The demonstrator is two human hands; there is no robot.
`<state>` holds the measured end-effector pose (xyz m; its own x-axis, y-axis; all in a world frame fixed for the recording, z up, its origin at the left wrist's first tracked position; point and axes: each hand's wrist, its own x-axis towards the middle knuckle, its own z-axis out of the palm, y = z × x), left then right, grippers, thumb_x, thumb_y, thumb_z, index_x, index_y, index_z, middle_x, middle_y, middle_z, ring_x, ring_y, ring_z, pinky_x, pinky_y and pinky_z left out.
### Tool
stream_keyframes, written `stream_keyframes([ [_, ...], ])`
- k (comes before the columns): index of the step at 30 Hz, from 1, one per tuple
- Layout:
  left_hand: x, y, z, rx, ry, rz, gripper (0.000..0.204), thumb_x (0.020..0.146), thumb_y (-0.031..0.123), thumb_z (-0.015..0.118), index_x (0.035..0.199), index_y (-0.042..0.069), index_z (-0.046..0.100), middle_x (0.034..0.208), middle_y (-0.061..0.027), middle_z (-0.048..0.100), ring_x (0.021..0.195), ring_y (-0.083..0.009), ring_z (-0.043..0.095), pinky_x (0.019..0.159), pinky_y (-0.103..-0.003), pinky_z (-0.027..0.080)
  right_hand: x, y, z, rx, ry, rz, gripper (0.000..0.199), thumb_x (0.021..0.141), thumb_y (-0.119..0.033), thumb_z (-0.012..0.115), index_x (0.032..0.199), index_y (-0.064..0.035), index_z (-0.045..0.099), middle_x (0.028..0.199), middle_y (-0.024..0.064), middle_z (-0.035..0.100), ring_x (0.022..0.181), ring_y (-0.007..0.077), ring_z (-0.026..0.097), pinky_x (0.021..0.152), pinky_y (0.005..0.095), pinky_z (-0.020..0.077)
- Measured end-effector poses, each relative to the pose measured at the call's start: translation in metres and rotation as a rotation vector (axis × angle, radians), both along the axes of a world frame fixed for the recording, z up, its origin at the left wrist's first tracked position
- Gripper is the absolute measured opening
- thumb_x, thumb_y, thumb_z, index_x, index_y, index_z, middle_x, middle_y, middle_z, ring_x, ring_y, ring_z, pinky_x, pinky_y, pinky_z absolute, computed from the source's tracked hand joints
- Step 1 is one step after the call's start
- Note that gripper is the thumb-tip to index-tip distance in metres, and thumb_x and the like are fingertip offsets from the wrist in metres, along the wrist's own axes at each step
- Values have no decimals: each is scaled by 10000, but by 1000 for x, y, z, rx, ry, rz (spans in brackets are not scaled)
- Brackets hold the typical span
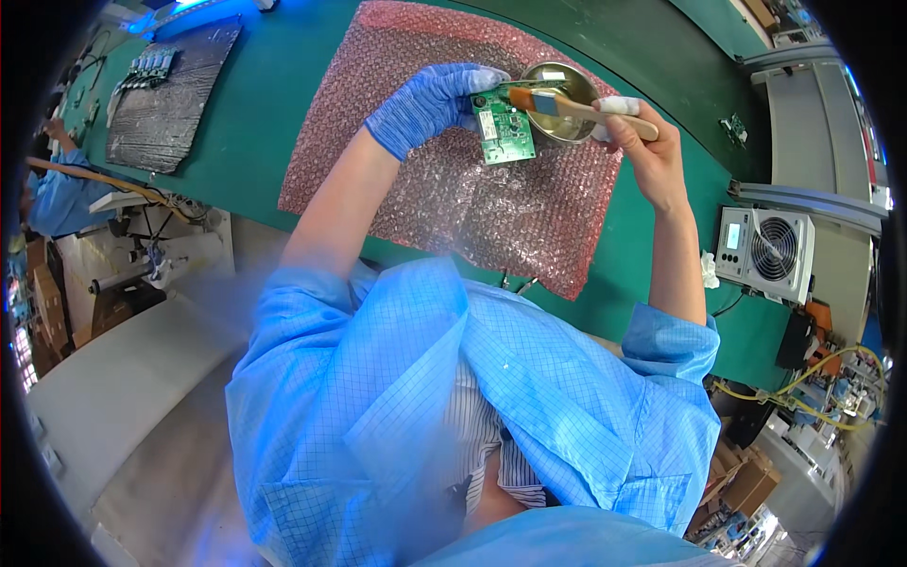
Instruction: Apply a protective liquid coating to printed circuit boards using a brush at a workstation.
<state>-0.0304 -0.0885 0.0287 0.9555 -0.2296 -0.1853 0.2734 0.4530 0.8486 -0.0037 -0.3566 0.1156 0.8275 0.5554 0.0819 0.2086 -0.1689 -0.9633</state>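
Note:
My left hand point(433, 102), in a blue knitted glove, pinches a green circuit board point(507, 132) by its upper left edge. The board is held up over the pink bubble wrap. In my right hand point(645, 142), bare but for white coverings on some fingertips, is a flat paintbrush point(573, 107) with a wooden handle. Its brown bristles lie against or just above the board's upper edge; I cannot tell which. Behind the brush stands a round metal bowl point(578, 137) with some yellowish liquid, partly covered by the brush and the board.
Pink bubble wrap point(378, 47) covers the middle of the green table point(255, 104). At the left, several boards point(146, 71) rest on a dark sheet point(175, 123). A white fan unit point(765, 253) stands at the right, near a conveyor rail point(803, 198). Another person's blue sleeve point(71, 194) shows far left.

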Motion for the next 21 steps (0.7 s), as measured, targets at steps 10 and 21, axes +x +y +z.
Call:
stream_keyframes([
  [10, 2, 4, -1, 44, -80, -30, 442, 742, 340, 697, 1072, 57, 616, 954, -78, 640, 847, -199, 627, 697, -357, 542, 2, 11, 10, -33, -15, 84, 288, 884, -229, 567, 1050, 4, 589, 904, 22, 616, 798, 74, 554, 707, 224, 459],
  [21, -4, -2, 13, 107, -109, 12, 447, 767, 310, 677, 1107, 34, 588, 1020, -88, 619, 874, -177, 620, 724, -316, 540, -3, 18, 1, -148, -127, -2, 248, 878, -218, 571, 989, 3, 583, 803, 3, 586, 722, 56, 519, 635, 198, 421],
])
